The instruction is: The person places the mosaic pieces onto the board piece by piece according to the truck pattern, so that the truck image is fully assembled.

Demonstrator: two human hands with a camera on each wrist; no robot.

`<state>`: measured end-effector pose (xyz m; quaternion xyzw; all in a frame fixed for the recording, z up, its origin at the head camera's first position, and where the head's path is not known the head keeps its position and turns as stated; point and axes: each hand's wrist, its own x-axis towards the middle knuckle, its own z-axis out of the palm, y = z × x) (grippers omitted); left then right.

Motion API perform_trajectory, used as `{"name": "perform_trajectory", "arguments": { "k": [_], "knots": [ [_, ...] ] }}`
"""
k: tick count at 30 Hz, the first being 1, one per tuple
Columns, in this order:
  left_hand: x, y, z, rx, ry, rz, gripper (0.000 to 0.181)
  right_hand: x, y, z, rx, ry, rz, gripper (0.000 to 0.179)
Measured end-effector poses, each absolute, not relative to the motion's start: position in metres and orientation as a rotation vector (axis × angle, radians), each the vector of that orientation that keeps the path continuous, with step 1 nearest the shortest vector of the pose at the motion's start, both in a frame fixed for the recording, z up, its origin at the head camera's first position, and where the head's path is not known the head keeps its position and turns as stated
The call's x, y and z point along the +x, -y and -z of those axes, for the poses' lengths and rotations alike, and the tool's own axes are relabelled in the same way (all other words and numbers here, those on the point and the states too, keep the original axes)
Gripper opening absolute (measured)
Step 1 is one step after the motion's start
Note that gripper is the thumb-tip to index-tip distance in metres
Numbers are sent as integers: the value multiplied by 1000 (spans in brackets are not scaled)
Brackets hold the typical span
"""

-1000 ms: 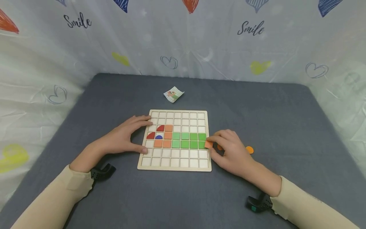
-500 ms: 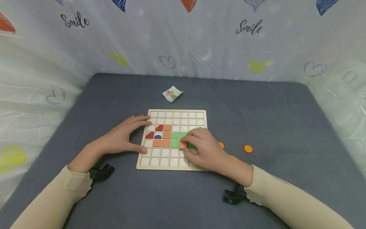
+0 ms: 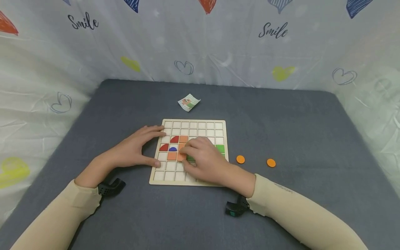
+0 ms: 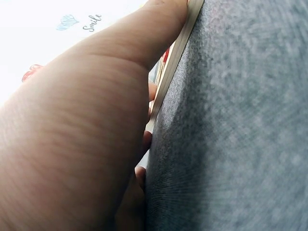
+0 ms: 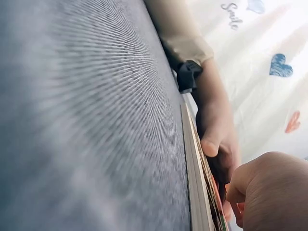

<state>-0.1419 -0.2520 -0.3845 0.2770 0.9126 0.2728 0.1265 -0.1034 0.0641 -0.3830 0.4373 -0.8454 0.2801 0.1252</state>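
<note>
A wooden grid board (image 3: 170,176) lies on the grey table. My left hand (image 3: 132,148) rests on its left edge, thumb and fingers spread and touching the frame. Over the middle of the board, my right hand (image 3: 207,161) pinches an orange square tile (image 3: 181,157) between thumb and fingers, near the orange squares set in the grid. To the left sit red quarter-circle tiles (image 3: 164,147) and a blue half-circle tile (image 3: 173,149). Green square tiles (image 3: 220,148) show to the right; my right hand hides several of them. In the right wrist view the fingertips are partly hidden.
Two orange round discs (image 3: 240,159) lie on the table right of the board. Behind the board is a small printed card (image 3: 189,102) with a coloured pattern. A white printed curtain (image 3: 206,45) hangs past the table's far edge.
My right hand has moved left from the board's right edge to its middle with the orange square tile, uncovering the round discs. My left hand has stayed in place.
</note>
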Motion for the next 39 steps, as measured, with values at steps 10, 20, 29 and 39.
{"name": "perform_trajectory", "arguments": {
  "k": [10,20,29,39],
  "knots": [
    [-143,251,383,826,-2653,-801,107,-109,-38,382,1340,2407,-818,10],
    [-143,252,387,845,-2657,-814,107,-115,-19,385,1371,2361,-768,15],
    [-142,255,386,832,-2666,-798,108,-118,-13,386,1374,2363,-779,12],
    [-142,254,386,838,-2653,-824,107,-121,-14,390,1412,2367,-810,10]
  ]
}}
